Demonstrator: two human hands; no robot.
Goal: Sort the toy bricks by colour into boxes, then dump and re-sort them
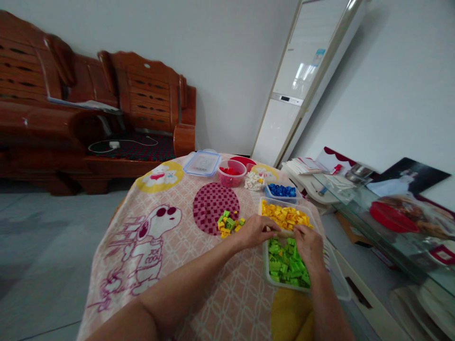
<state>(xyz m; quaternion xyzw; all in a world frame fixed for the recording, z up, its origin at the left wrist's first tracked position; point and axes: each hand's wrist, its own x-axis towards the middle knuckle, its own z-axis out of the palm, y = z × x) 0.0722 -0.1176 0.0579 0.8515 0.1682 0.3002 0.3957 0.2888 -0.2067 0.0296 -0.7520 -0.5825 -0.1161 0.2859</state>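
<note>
A clear plastic box [267,280] on the cloth-covered table holds yellow toy bricks [286,215] at its far end and green toy bricks [289,265] at its near end. Between the two colours runs a pale divider strip [285,234]. My left hand [255,231] reaches over the box's left side, its fingers pinched at one end of the strip. At the other end is my right hand [310,245], fingers closed on the strip and partly hiding the green bricks. A mixed pile of yellow and green bricks [227,223] lies left of my left hand.
Behind the box stand a tub of blue bricks [281,191], white pieces [253,181] and a pink tub [231,179] with red pieces. A clear lid [202,163] lies at the table's far edge. A cluttered glass shelf [384,232] borders the right side.
</note>
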